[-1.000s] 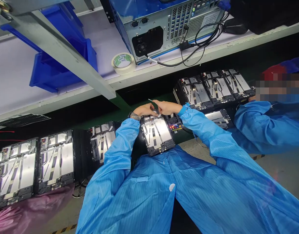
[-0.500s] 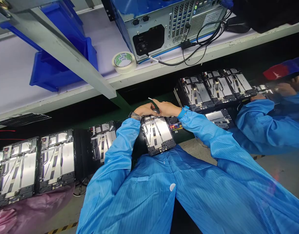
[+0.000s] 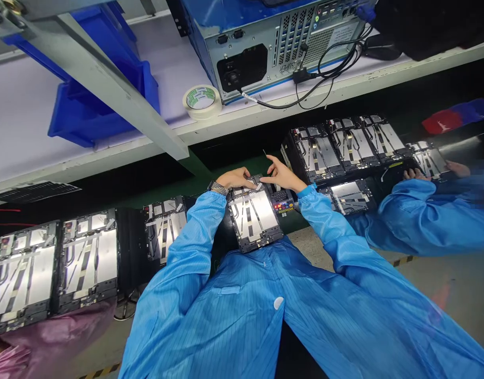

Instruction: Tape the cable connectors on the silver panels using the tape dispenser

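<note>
A flat electronic unit (image 3: 257,210), with silver plates and black strips like an opened tablet, lies tilted at the edge in front of my lap. My left hand (image 3: 237,178) is closed over its far left end, the fingertips bent down onto it. My right hand (image 3: 283,175) hovers at the far right corner, thumb and index finger near a small white strip (image 3: 259,186). A slim dark tool (image 3: 264,152), seemingly tweezers, sticks up from behind the right fingers; most of it is hidden.
Several similar units (image 3: 89,258) line the left, and several more (image 3: 315,152) stand at the right. A small device with a lit display (image 3: 283,206) sits beside my unit. Overhead, a shelf holds a tape roll (image 3: 202,101), blue bins (image 3: 103,105) and a computer case (image 3: 245,58). A co-worker's hand (image 3: 413,175) is at right.
My right hand has moved right, away from my left, and its fingers have spread. The dark tool has swung from between my hands to behind the right fingers. The co-worker's arms have shifted.
</note>
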A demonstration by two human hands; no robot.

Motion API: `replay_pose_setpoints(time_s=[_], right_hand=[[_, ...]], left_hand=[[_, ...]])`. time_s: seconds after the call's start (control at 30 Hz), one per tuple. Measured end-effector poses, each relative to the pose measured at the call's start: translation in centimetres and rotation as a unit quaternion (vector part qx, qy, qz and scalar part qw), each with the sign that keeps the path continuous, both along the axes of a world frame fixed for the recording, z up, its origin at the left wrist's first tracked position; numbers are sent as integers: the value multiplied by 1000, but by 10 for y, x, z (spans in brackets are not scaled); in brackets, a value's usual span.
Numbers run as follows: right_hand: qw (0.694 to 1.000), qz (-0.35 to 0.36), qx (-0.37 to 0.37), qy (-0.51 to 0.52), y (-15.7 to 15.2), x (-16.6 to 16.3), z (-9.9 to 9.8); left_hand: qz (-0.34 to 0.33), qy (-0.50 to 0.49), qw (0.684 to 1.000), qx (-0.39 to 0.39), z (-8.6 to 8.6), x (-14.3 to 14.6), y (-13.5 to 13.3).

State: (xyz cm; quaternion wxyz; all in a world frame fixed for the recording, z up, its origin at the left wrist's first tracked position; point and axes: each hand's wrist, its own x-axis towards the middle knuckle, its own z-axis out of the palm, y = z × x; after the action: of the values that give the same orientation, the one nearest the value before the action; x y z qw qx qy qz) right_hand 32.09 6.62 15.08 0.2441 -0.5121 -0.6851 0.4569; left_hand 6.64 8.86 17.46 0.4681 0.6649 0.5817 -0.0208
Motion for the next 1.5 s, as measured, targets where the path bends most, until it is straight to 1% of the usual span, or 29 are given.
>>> replay_pose_setpoints(time_s=[0.13,0.2,0.3,0.37,0.53,0.67,0.77,0.83,0.93,0.97,1.03,1.1,1.17,1.23,1.33,1.4,1.5], right_hand=[[998,-4,-52,19,-19,-13,-7],[999,-7,-45,9,-25,-19,-8],[1000,-16,-8,-9,-31,-27,-9],[1000,-25,2,-12,-35,-30,-10],[999,-35,-7,-16,-42,-34,-13],[998,-61,-32,-11,-46,-39,-16],[996,-76,-39,0,-50,-40,-16],[996,-85,-20,-5,-57,-41,-11],[992,-106,71,-28,-72,-44,6],[990,-97,101,-31,-77,-47,13],[991,-37,130,-23,-84,-58,24],[991,49,126,-8,-86,-73,28],[987,105,118,7,-83,-90,26],[985,128,117,19,-75,-105,21],[981,145,129,18,-63,-118,17],[978,158,136,0,-57,-121,19],[974,180,136,-21,-50,-123,23]], left_hand=[[-2,3,1000,-4,-3,-2,1],[-7,4,1000,-3,-5,-3,3],[-15,6,1000,-3,-8,-5,4],[-13,9,1000,-6,-9,-5,5],[-9,7,1000,-11,-7,-5,4],[-13,10,1000,-5,-6,-2,3],[-16,5,1000,3,2,-1,0],[-17,-28,999,26,11,-9,-3],[15,-113,989,91,27,-34,-14],[39,-133,984,114,30,-45,-20],[101,-149,972,151,33,-66,-36],[166,-147,960,172,28,-81,-58],[217,-151,946,187,18,-90,-83],[253,-162,934,195,4,-90,-108],[292,-167,924,182,-16,-81,-139],[311,-171,919,170,-26,-71,-151],[341,-200,904,164,-37,-56,-157]])
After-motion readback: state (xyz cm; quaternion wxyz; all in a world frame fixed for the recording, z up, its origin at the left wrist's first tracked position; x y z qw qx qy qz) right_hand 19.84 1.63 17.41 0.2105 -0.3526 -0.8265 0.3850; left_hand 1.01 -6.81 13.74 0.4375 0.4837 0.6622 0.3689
